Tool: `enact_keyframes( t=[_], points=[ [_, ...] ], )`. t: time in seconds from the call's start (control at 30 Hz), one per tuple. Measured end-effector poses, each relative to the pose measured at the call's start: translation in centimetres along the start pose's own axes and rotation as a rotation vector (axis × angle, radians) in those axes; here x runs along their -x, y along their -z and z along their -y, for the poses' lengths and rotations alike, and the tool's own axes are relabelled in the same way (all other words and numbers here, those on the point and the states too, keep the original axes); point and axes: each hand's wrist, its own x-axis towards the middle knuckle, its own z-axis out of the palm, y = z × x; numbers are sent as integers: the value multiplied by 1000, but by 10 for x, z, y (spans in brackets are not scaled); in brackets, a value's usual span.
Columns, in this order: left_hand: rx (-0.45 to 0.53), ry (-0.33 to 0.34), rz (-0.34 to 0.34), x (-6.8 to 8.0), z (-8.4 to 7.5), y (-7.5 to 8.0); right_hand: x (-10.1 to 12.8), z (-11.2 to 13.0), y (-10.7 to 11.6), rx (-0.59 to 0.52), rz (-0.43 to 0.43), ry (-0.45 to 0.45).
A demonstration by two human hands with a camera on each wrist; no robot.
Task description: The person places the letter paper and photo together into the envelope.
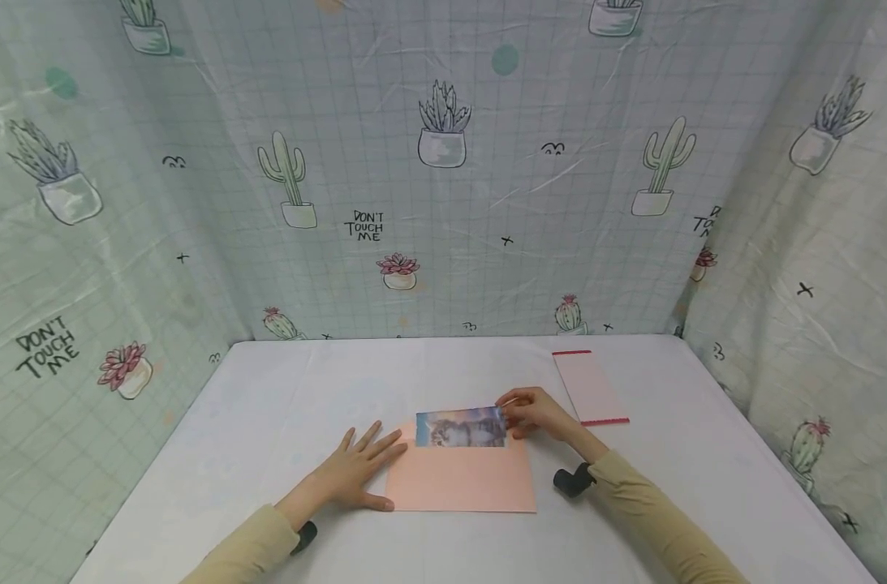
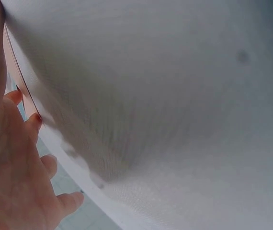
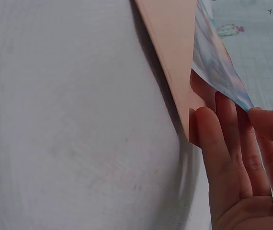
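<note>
A peach-pink paper envelope [image 1: 461,483] lies flat on the white table. A glossy picture of fluffy kittens [image 1: 461,428] shows above the envelope's front edge; its lower part is hidden behind that front panel. My left hand [image 1: 359,470] rests with spread fingers on the envelope's left side, thumb near the lower left corner. With thumb and fingers, my right hand [image 1: 532,412] pinches the picture's upper right corner. In the right wrist view the picture [image 3: 218,62] tilts up from behind the envelope panel [image 3: 170,48], and other fingers touch the envelope.
A pale pink sheet [image 1: 592,388] with red strips at two ends lies at the back right of the table [image 1: 312,381]. Black wrist cameras [image 1: 573,480] sit beside both wrists. A curtain with cactus prints [image 1: 443,243] encloses the back and sides.
</note>
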Motion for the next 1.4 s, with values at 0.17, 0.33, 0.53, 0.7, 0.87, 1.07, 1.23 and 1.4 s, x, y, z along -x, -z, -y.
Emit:
enact_keyframes(
  t=[0.17, 0.33, 0.53, 0.7, 0.87, 1.07, 1.23, 1.4],
  points=[
    [-3, -3, 0, 0, 0, 0, 1, -2, 0, 43, 43, 4],
    [-5, 6, 9, -1, 1, -2, 3, -5, -2, 62, 60, 15],
    [-6, -5, -5, 0, 1, -2, 5, -4, -4, 110, 78, 1],
    [-6, -5, -9, -1, 0, 0, 5, -3, -5, 139, 96, -6],
    [-10, 8, 2, -1, -1, 1, 5, -2, -5, 150, 108, -8],
    [3, 10, -1, 0, -2, 2, 4, -1, -4, 163, 121, 3],
    [17, 14, 0, 0, -3, 3, 2, -3, -5, 195, 141, 0],
    [18, 16, 1, 0, -3, 3, 1, -2, -7, 228, 138, -1]
  ],
)
